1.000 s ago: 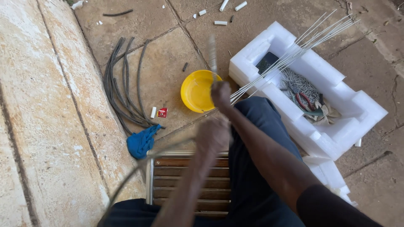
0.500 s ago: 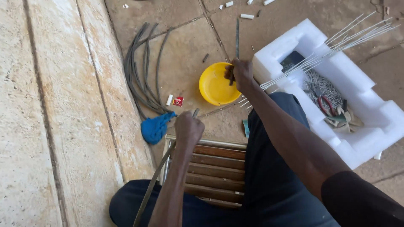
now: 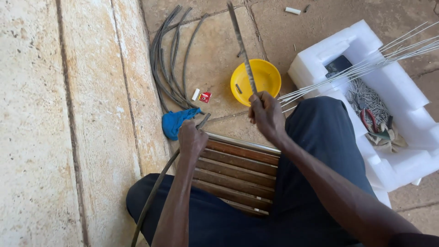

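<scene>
Right hand [image 3: 267,114] now lifts a blade [image 3: 242,50] up toward 12 o'clock, gripped tight. Left hand [image 3: 192,139] stays clamped on the hose [image 3: 157,187] over the stool [image 3: 238,167], ready for cutting.

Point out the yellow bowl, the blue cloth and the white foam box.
yellow bowl [image 3: 265,77]: head view, on its inner floor, right of the raised blade.
blue cloth [image 3: 176,122]: head view, middle of the crumpled bundle.
white foam box [image 3: 402,89]: head view, on its bare upper right wall.
</scene>
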